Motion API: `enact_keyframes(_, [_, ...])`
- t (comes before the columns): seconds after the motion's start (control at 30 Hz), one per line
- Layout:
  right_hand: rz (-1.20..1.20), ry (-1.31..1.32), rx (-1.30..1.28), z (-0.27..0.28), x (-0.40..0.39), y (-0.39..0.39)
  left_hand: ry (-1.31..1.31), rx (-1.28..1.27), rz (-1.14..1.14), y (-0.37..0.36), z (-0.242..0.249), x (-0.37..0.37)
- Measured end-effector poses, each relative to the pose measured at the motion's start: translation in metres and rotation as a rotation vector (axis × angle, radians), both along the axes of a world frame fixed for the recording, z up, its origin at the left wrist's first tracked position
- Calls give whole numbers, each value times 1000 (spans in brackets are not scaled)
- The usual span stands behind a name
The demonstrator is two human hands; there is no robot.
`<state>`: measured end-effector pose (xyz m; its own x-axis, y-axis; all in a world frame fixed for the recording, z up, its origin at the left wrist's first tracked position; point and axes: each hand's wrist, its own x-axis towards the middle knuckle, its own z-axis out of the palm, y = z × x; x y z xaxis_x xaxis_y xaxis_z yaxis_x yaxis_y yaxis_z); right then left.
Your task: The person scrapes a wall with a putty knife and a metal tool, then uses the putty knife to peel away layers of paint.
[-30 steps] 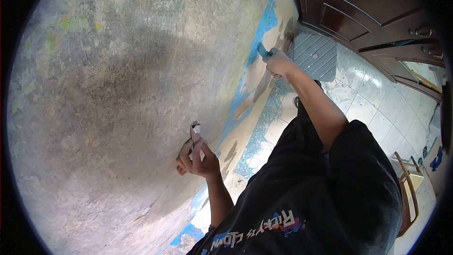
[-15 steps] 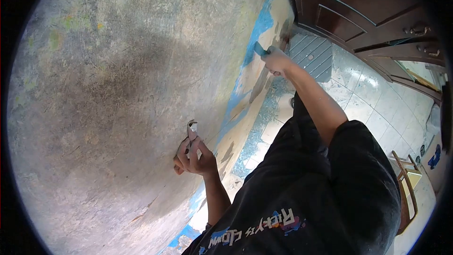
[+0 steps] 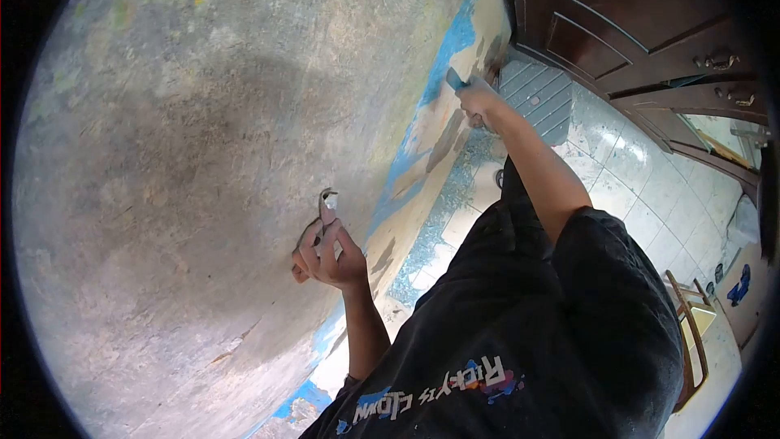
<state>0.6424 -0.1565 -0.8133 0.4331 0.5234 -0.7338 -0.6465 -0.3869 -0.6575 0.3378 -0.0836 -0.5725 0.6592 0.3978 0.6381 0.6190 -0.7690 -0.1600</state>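
My right hand (image 3: 481,103) is closed around a scraper (image 3: 456,79) with a blue-grey blade. The blade is at the lower part of the wall (image 3: 268,138), beside a strip of blue paint (image 3: 457,32); whether it touches the surface is hard to tell. My left hand (image 3: 331,256) is closed in front of the mottled grey wall. Between its thumb and fingers it pinches a small tool (image 3: 328,202) with a dark, curled tip and a shiny patch. The hand covers the rest of this tool, so I cannot make out its kind.
Paint flakes (image 3: 455,187) lie on the tiled floor (image 3: 642,175) along the wall's foot. A grey ridged mat (image 3: 536,102) lies by a dark wooden door (image 3: 601,0). A wooden chair (image 3: 691,341) stands at the lower right.
The view has shifted slightly. The scraper's blade has changed angle and more of it shows beyond my right hand. My left hand keeps its hold, about level with the same part of the wall.
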Motion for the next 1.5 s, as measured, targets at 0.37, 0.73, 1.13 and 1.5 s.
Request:
enact_keyframes(0.37, [-161,334,130,85,-69,-13,-119,-96,-3,-6,11,-16])
enact_keyframes(0.73, [-166,618,163,65,-53,8,-253,-196,78,-16,15,-29])
enact_keyframes(1.13, [-86,539,131,50,-53,16,-227,-222,183,-28,13,-24])
enact_keyframes(1.5, [-22,513,153,73,-52,-5,-158,-82,165,-31,34,10])
